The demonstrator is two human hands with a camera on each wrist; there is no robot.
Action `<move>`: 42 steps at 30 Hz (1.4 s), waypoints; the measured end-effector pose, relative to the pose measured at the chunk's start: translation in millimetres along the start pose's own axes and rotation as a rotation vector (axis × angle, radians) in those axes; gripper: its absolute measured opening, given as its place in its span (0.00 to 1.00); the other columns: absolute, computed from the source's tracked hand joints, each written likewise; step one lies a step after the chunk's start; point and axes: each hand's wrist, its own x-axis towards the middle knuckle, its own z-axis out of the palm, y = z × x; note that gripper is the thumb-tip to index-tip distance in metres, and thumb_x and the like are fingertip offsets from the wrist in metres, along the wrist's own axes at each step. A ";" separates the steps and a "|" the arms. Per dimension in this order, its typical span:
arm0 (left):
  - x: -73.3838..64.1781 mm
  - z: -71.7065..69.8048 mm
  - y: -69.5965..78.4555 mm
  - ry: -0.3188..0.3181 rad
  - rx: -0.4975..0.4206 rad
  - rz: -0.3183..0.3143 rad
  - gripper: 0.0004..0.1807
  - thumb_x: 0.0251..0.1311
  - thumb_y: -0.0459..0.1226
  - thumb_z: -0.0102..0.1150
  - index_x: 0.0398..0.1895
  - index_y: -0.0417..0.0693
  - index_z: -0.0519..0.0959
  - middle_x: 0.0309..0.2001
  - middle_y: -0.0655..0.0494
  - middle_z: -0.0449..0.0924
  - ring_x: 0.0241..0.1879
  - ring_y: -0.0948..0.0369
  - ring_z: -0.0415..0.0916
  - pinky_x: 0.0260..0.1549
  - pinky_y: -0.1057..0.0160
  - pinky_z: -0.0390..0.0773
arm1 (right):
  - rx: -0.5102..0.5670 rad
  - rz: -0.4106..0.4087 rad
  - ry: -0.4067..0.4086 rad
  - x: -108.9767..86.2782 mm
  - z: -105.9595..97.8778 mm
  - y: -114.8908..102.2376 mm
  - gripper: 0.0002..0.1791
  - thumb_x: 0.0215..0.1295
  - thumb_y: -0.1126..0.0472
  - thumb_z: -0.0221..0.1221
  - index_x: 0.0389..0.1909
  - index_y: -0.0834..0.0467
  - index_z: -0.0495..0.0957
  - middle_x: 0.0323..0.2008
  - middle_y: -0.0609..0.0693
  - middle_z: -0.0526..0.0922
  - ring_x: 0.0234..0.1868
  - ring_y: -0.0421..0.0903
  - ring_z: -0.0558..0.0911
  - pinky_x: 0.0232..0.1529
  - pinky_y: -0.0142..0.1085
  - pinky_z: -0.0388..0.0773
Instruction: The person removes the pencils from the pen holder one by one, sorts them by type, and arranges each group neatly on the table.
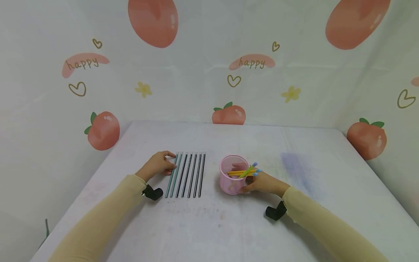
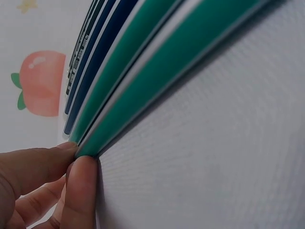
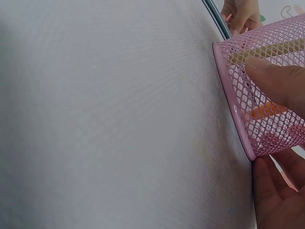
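In the head view a row of slim pencils lies side by side on the table. Two green pencils [image 1: 169,182] are at its left end, with several dark ones [image 1: 202,174] to their right. My left hand [image 1: 158,164] pinches the outermost green pencil [image 2: 157,90] between thumb and finger near one end. Right of the row stands a pink mesh pencil cup [image 1: 228,185]. My right hand [image 1: 262,183] grips its side, the thumb [image 3: 271,78] pressed to the mesh. Yellow and green pencils [image 1: 245,173] lean inside the cup, blue ends over its right rim.
The white table [image 1: 209,233] reaches back to a cloth wall printed with peaches [image 1: 229,115]. A faded blue stain [image 1: 296,167] marks the table to the right. Both wrists carry a small black camera [image 1: 276,211].
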 end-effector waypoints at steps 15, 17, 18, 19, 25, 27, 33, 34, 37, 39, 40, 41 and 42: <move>-3.6 0.3 3.5 -0.003 0.006 -0.021 0.30 0.57 0.32 0.65 0.63 0.37 0.68 0.33 0.48 0.78 0.18 0.66 0.77 0.24 0.69 0.81 | 0.009 0.013 -0.002 -0.7 -0.4 -1.0 0.41 0.54 0.59 0.71 0.69 0.56 0.65 0.69 0.51 0.68 0.67 0.53 0.65 0.69 0.56 0.58; -3.9 -0.1 4.1 -0.006 0.009 -0.025 0.30 0.57 0.32 0.65 0.64 0.37 0.68 0.33 0.47 0.78 0.18 0.66 0.77 0.24 0.68 0.81 | 0.005 0.016 0.002 -0.9 -0.3 -0.5 0.41 0.54 0.59 0.71 0.69 0.56 0.65 0.69 0.51 0.68 0.66 0.53 0.66 0.69 0.55 0.58; -4.1 -0.6 4.5 -0.009 0.015 -0.025 0.30 0.57 0.32 0.65 0.64 0.37 0.68 0.34 0.48 0.78 0.19 0.66 0.77 0.24 0.68 0.81 | 0.003 0.019 0.003 -0.8 -0.3 -0.1 0.41 0.54 0.59 0.71 0.69 0.56 0.65 0.69 0.51 0.68 0.66 0.53 0.65 0.69 0.55 0.57; -4.4 -1.4 5.1 -0.013 0.025 -0.023 0.31 0.58 0.33 0.65 0.64 0.37 0.67 0.34 0.48 0.78 0.19 0.65 0.77 0.24 0.68 0.81 | 0.001 0.022 0.004 -0.9 -0.1 0.4 0.41 0.54 0.58 0.71 0.69 0.55 0.65 0.69 0.51 0.68 0.66 0.53 0.65 0.69 0.55 0.57; -5.4 -9.3 8.5 0.008 0.068 -0.003 0.28 0.62 0.38 0.61 0.64 0.38 0.68 0.38 0.45 0.82 0.24 0.63 0.79 0.28 0.66 0.81 | -0.003 0.032 0.010 -0.8 0.2 1.7 0.41 0.54 0.58 0.71 0.70 0.54 0.65 0.69 0.51 0.67 0.66 0.52 0.65 0.69 0.56 0.58; -6.5 -11.4 11.4 0.031 0.044 0.004 0.27 0.64 0.39 0.59 0.64 0.39 0.68 0.42 0.42 0.81 0.28 0.62 0.79 0.30 0.65 0.83 | 0.005 0.022 0.007 -0.5 0.0 1.7 0.41 0.54 0.58 0.71 0.69 0.55 0.65 0.69 0.50 0.67 0.66 0.52 0.65 0.69 0.56 0.58; -17.0 -13.1 28.4 0.104 -0.077 0.109 0.24 0.70 0.40 0.53 0.65 0.40 0.68 0.50 0.37 0.78 0.40 0.51 0.81 0.38 0.61 0.85 | 0.020 0.008 0.004 0.5 0.1 1.2 0.42 0.54 0.59 0.71 0.70 0.57 0.65 0.70 0.52 0.66 0.69 0.54 0.63 0.70 0.56 0.56; -19.0 -12.2 31.5 0.111 -0.096 0.143 0.24 0.70 0.40 0.52 0.65 0.41 0.68 0.50 0.37 0.78 0.42 0.49 0.81 0.38 0.61 0.85 | 0.020 0.008 0.005 0.6 0.0 1.2 0.42 0.54 0.59 0.71 0.70 0.57 0.65 0.70 0.52 0.66 0.69 0.54 0.63 0.70 0.56 0.56; -25.6 -6.5 41.0 0.120 -0.146 0.241 0.23 0.69 0.39 0.53 0.65 0.43 0.68 0.51 0.36 0.77 0.46 0.44 0.80 0.40 0.59 0.85 | 0.023 0.001 0.003 1.3 0.3 1.2 0.41 0.54 0.59 0.71 0.69 0.57 0.65 0.69 0.52 0.67 0.70 0.55 0.63 0.71 0.56 0.56; -29.7 -0.1 46.4 0.117 -0.168 0.304 0.23 0.69 0.39 0.54 0.65 0.44 0.69 0.51 0.36 0.77 0.47 0.43 0.80 0.41 0.58 0.85 | 0.025 -0.005 0.002 1.9 0.4 1.3 0.41 0.53 0.60 0.71 0.69 0.57 0.66 0.69 0.52 0.68 0.70 0.55 0.63 0.70 0.56 0.57; -31.7 4.3 48.9 0.113 -0.173 0.335 0.23 0.69 0.39 0.55 0.65 0.44 0.69 0.51 0.36 0.77 0.47 0.43 0.80 0.41 0.57 0.85 | 0.028 -0.010 0.002 2.2 0.6 1.5 0.41 0.53 0.60 0.71 0.69 0.57 0.66 0.69 0.52 0.68 0.70 0.55 0.63 0.71 0.56 0.56; -34.0 8.9 51.3 0.107 -0.179 0.360 0.23 0.68 0.39 0.55 0.65 0.44 0.69 0.51 0.36 0.77 0.47 0.43 0.79 0.41 0.57 0.85 | 0.027 -0.013 0.002 2.3 0.7 1.5 0.40 0.53 0.60 0.71 0.68 0.57 0.66 0.69 0.52 0.68 0.70 0.55 0.62 0.71 0.56 0.56; -35.8 14.0 53.1 0.099 -0.184 0.386 0.23 0.68 0.39 0.55 0.65 0.44 0.69 0.51 0.37 0.77 0.47 0.43 0.79 0.41 0.57 0.85 | 0.025 -0.015 0.002 2.3 0.8 1.7 0.40 0.53 0.60 0.71 0.68 0.57 0.67 0.69 0.52 0.67 0.71 0.55 0.61 0.71 0.56 0.56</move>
